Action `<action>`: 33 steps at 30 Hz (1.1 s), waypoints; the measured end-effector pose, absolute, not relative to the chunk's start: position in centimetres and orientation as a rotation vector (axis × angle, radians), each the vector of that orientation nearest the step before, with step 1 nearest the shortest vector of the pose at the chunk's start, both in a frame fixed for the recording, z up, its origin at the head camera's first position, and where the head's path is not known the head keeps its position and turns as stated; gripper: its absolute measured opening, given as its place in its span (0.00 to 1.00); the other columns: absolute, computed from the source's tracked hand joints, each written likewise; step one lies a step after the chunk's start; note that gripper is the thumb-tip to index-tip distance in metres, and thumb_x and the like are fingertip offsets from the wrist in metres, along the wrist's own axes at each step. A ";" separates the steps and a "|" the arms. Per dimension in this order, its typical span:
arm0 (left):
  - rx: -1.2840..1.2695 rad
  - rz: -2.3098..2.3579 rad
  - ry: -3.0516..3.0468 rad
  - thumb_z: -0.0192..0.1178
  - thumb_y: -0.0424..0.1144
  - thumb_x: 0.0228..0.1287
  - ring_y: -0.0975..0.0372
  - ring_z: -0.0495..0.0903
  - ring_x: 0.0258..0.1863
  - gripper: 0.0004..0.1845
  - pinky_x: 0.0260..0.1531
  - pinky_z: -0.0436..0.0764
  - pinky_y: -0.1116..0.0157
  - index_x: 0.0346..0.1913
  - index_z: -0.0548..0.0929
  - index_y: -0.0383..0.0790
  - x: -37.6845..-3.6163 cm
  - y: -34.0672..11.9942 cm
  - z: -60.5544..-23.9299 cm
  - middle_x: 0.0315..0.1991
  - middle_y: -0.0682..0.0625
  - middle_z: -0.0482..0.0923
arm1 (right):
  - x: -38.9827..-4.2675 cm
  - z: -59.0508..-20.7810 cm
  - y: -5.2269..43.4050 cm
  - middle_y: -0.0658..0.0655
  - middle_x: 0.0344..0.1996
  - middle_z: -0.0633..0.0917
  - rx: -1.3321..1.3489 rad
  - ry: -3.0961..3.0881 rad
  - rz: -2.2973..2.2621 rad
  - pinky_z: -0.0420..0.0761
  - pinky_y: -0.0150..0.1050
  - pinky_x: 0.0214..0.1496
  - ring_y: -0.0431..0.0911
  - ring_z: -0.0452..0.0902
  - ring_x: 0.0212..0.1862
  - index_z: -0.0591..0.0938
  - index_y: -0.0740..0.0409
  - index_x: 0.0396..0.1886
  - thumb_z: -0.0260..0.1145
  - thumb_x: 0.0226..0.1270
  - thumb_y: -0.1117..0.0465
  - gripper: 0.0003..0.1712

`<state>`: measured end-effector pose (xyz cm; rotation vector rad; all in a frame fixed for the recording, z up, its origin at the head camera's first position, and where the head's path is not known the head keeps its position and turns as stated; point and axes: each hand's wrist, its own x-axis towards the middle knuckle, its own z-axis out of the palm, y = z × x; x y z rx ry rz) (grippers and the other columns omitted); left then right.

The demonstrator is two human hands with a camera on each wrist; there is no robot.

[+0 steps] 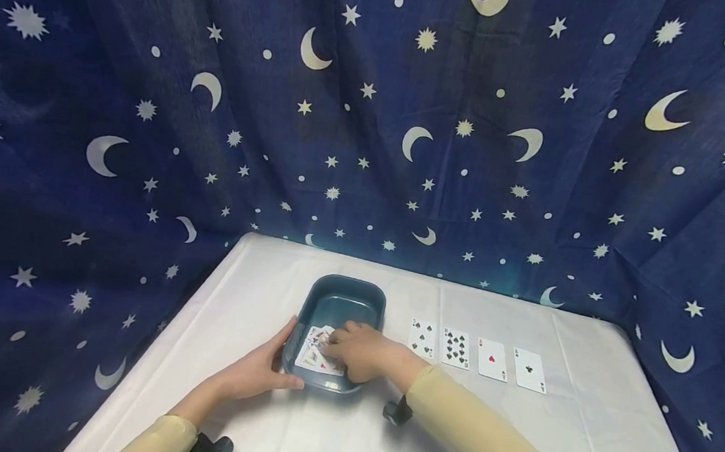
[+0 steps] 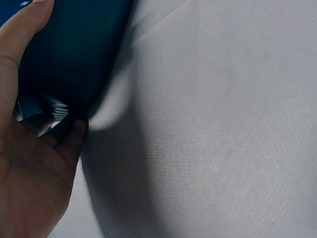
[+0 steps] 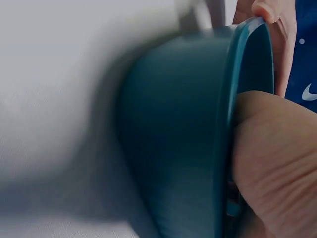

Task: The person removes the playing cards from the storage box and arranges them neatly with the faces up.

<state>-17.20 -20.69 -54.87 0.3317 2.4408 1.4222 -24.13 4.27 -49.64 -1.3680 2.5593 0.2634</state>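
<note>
A dark teal tray [image 1: 346, 285] stands on the white table [image 1: 262, 422]. A small stack of playing cards [image 1: 311, 358] lies face up inside it. My left hand [image 1: 257, 373] grips the tray's near left corner, thumb along the near rim. The left wrist view shows that palm [image 2: 29, 183] against the tray wall [image 2: 74, 54]. My right hand [image 1: 356, 350] reaches over the right rim into the tray, its fingers curled onto the right edge of the top card. In the right wrist view, the right palm [image 3: 275, 168] lies over the tray rim [image 3: 173, 148]; the cards are hidden there.
Right of the tray, several cards lie face up in a row on the table, running from a spade card [image 1: 422, 338] to a black ace [image 1: 529, 369]. A dark blue curtain with moons and stars [image 1: 375, 109] encloses the table at the back and sides.
</note>
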 end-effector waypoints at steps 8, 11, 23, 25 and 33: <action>0.334 1.420 2.442 0.78 0.50 0.56 0.46 0.56 0.78 0.67 0.73 0.65 0.53 0.84 0.36 0.51 -17.2 -20.7 -54.9 0.84 0.45 0.40 | -25.6 -49.9 3.8 0.45 0.76 0.68 -1.315 2.596 0.045 0.61 0.53 0.78 0.51 0.60 0.76 0.71 0.39 0.76 0.80 0.54 0.54 0.48; 0.327 1.413 2.436 0.78 0.51 0.56 0.48 0.55 0.79 0.67 0.73 0.64 0.54 0.84 0.36 0.53 -17.3 -20.8 -55.0 0.84 0.47 0.40 | -26.0 -50.1 3.7 0.44 0.78 0.64 -1.266 2.577 0.002 0.57 0.55 0.79 0.53 0.54 0.79 0.70 0.38 0.77 0.78 0.56 0.55 0.48; 0.326 1.402 2.471 0.78 0.53 0.54 0.47 0.54 0.79 0.67 0.74 0.63 0.51 0.84 0.37 0.51 -17.3 -20.7 -54.9 0.83 0.47 0.41 | -26.5 -50.4 3.5 0.43 0.75 0.69 -1.222 2.544 -0.062 0.62 0.50 0.78 0.50 0.58 0.77 0.71 0.40 0.76 0.76 0.58 0.55 0.45; 0.325 1.396 2.474 0.78 0.54 0.54 0.47 0.54 0.79 0.67 0.74 0.63 0.51 0.84 0.37 0.51 -17.3 -20.7 -54.9 0.84 0.47 0.41 | -26.6 -50.4 3.6 0.43 0.74 0.70 -1.226 2.548 -0.067 0.63 0.48 0.77 0.49 0.60 0.76 0.72 0.41 0.76 0.77 0.58 0.55 0.45; 0.327 1.414 2.457 0.78 0.53 0.54 0.47 0.54 0.79 0.68 0.73 0.64 0.53 0.84 0.37 0.51 -17.3 -20.7 -55.0 0.84 0.47 0.41 | -26.6 -50.4 4.0 0.43 0.69 0.75 -1.261 2.564 -0.080 0.68 0.42 0.74 0.45 0.65 0.70 0.74 0.41 0.74 0.81 0.53 0.52 0.46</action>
